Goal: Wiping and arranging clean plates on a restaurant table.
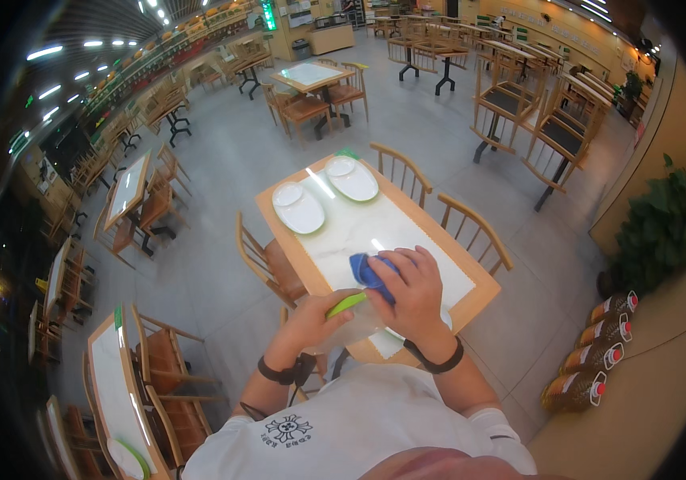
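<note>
My left hand [317,319] grips a plate by its bright green rim [346,304], tilted over the near end of the table. Most of this plate is blurred or covered by my hands. In my right hand [410,288] is a bunched blue cloth [373,273], close against the plate's edge. Under my right wrist, part of another white plate [446,318] shows on the wood-edged table [334,267]. At the table's far end lie two oval white plates with green edges, a left one [302,215] and a right one [356,181], each with a small round white dish on it.
Wooden chairs stand along the table, one on the left [271,264] and others on the right [475,228]. Several large oil bottles [583,360] line the right side, below a leafy plant [661,222]. More tables fill the room, some with upturned chairs [559,126].
</note>
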Demonstrator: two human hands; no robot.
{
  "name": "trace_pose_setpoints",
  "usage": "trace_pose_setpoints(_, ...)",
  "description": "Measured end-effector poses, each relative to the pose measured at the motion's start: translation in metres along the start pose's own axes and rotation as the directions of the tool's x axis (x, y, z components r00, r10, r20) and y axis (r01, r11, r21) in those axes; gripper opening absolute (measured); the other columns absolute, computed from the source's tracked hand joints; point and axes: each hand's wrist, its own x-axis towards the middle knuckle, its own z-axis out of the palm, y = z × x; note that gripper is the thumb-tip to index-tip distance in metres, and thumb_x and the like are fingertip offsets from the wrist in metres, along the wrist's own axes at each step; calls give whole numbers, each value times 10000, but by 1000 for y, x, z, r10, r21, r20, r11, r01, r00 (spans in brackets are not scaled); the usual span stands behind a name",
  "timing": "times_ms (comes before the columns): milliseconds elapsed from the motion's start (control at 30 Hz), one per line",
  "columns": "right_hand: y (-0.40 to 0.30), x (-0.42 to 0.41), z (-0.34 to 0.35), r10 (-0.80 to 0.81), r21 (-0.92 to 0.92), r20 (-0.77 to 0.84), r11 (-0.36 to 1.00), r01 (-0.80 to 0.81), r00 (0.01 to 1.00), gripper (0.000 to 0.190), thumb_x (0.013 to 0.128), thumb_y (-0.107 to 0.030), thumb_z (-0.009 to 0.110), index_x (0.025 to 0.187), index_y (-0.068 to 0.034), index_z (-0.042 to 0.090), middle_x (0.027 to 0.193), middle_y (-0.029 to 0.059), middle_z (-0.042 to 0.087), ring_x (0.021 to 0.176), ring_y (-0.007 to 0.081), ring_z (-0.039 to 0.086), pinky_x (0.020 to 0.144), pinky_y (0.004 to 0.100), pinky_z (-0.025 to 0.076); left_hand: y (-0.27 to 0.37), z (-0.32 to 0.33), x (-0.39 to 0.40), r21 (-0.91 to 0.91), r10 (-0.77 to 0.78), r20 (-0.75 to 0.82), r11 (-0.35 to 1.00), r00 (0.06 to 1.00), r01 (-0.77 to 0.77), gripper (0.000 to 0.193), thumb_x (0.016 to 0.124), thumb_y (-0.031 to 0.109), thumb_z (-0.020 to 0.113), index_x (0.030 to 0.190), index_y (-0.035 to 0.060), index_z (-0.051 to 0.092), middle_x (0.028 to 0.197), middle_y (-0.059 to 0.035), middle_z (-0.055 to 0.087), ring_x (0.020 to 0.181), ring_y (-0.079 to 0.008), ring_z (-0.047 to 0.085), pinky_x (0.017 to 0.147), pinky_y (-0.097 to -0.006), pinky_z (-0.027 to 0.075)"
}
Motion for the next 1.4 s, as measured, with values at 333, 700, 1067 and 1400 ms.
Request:
trace_pose_setpoints(333,34,-30,12,536,302,221,756,-580,814,222,974,-218,676,1067,-19,709,893,130,741,724,259,694,685,333,543,-28,4,-10,-7,1,-3,1000,1000,-1,397,946,251,700,1314,109,659,991,-192,732,907,-353,722,805,-392,548)
trace_pose_setpoints(700,46,-72,56,856,716,142,257,-649,496,478,1124,-349,350,1228,13,643,1175,116,682,1073,195,634,965,344,498,-41,3,-3,-266,114,-362,939,925,-220,499,1020,395,626,1312,-10,629,999,-142,734,940,-182,687,852,-327,525)
trace_pose_setpoints(1067,35,-79,60,757,633,213,375,-677,618,521,1050,-389,594,1340,43,558,1175,116,672,1054,174,626,910,316,513,-30,-4,19,-728,-119,-567,536,815,-428,785,1011,602,559,1467,-32,471,1378,-137,610,1232,-242,609,1029,-368,505)
trace_pose_setpoints(1400,18,-73,62,817,740,274,158,-654,507,495,951,-219,756,1344,-9,539,1099,59,646,967,116,619,807,289,535,-9,-16,35,-763,-301,-646,255,702,-593,788,1072,621,335,1601,45,233,1606,-155,369,1448,-331,420,1185,-475,388)
